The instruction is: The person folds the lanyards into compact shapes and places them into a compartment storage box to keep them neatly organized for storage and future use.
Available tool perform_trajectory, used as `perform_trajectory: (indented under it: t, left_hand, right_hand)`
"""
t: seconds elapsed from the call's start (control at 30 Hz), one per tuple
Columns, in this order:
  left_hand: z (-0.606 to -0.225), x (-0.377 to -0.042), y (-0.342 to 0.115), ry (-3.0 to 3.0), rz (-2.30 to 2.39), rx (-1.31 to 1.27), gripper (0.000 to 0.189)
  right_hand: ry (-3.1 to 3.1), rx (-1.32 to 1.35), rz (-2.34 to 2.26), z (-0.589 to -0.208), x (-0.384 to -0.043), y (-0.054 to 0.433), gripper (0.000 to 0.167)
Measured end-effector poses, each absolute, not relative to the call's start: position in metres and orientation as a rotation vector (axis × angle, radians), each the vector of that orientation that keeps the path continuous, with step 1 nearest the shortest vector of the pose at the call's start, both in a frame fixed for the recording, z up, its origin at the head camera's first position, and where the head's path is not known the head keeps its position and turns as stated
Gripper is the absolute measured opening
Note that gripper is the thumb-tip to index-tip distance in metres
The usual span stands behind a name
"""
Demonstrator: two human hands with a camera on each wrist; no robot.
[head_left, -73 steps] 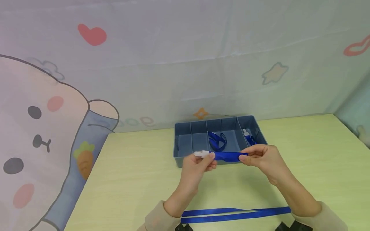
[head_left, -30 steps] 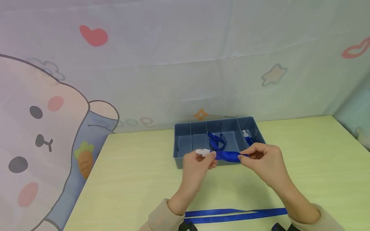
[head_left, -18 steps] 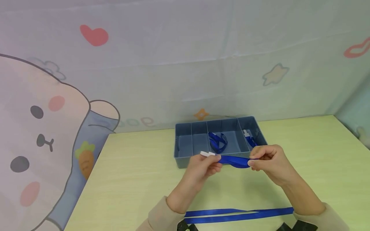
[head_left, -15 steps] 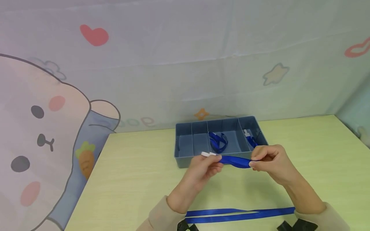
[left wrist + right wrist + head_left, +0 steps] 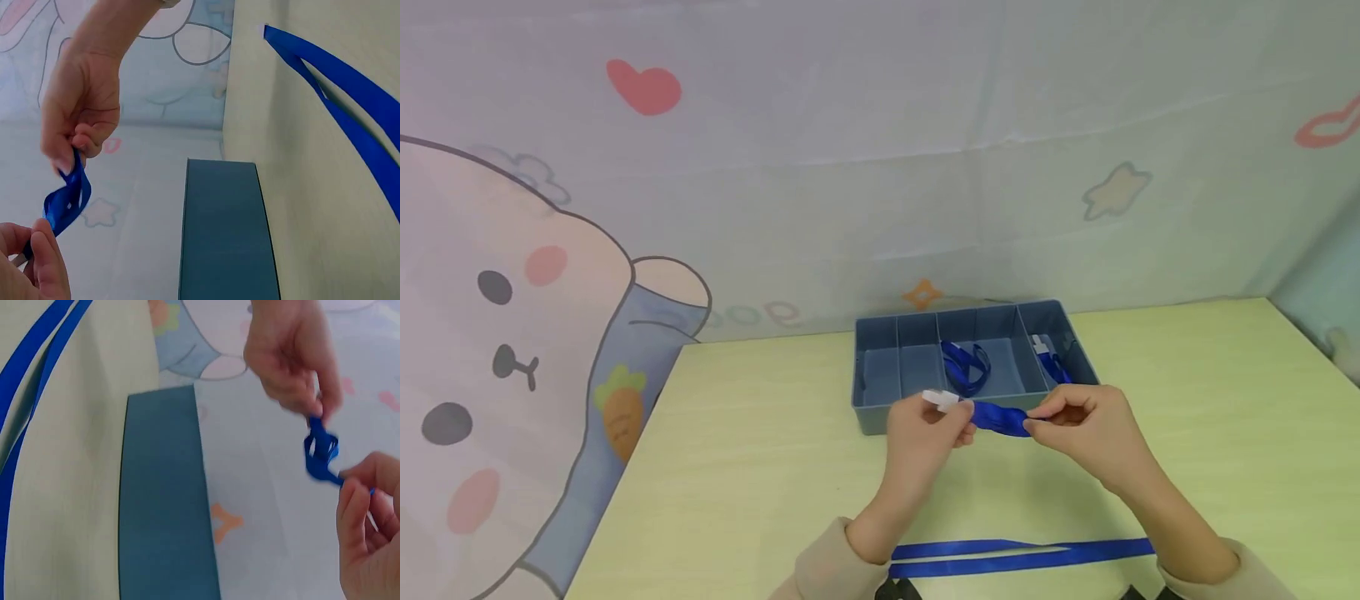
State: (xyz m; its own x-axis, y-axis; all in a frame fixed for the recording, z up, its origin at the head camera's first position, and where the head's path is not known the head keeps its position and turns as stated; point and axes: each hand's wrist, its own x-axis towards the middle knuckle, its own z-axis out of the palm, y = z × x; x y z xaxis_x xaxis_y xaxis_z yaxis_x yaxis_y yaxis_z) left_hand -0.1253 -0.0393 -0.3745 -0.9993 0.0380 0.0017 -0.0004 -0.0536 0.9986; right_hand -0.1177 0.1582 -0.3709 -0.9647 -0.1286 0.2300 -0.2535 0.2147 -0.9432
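Observation:
A blue lanyard (image 5: 1000, 418), folded into a short bundle, is stretched between my two hands above the table. My left hand (image 5: 925, 437) pinches the end with the white plastic clip (image 5: 940, 399). The other end is pinched between thumb and fingers of my right hand (image 5: 1086, 429). In both wrist views the lanyard (image 5: 67, 199) shows as looped layers of ribbon with small gaps. A second lanyard (image 5: 1022, 558) lies stretched out in two strands on the table near my forearms; its ends are partly hidden by my sleeves in the head view.
Behind my hands stands a blue-grey divided tray (image 5: 876, 417). A coiled lanyard (image 5: 964, 369) lies in its wide compartment, and another lanyard with a white clip (image 5: 1049, 358) in the right one. A printed cloth (image 5: 820, 167) hangs behind the pale table (image 5: 760, 433).
My hands have come closer together, and the stretch of lanyard between them is shorter and more bunched. The white clip has tilted into fuller view. The tray and table lanyard stay put.

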Motion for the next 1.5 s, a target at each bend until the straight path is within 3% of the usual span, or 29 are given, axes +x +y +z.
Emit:
perform_trajectory:
  t: [0.23,0.5,0.63,0.8,0.9,1.27,1.5]
  left_hand:
    - [-0.374,-0.123,-0.034,2.366,2.232,0.243,0.010]
    - [-0.373,-0.119,-0.029,2.383,2.211,0.386,0.009]
    - [-0.368,-0.117,-0.027,2.139,2.297,0.311,0.012]
    - [-0.365,-0.116,-0.027,1.964,2.339,0.230,0.017]
    - [-0.365,-0.116,-0.027,1.953,2.339,0.233,0.017]
    - [-0.365,-0.116,-0.031,1.881,2.316,0.191,0.019]
    - [-0.369,-0.116,-0.032,1.802,2.327,0.166,0.020]
  right_hand:
    - [-2.425,0.270,1.513,-0.359,-0.107,0.136,0.013]
    - [-2.401,0.196,1.722,-0.352,-0.106,0.128,0.007]
    - [-2.330,0.187,1.978,-0.352,-0.109,0.131,0.019]
    - [-2.179,0.263,2.292,-0.357,-0.113,0.137,0.009]
    - [-2.115,0.356,2.392,-0.360,-0.115,0.139,0.014]
    - [-2.093,0.559,2.510,-0.368,-0.124,0.150,0.027]
    - [-2.213,0.435,2.327,-0.370,-0.124,0.143,0.015]
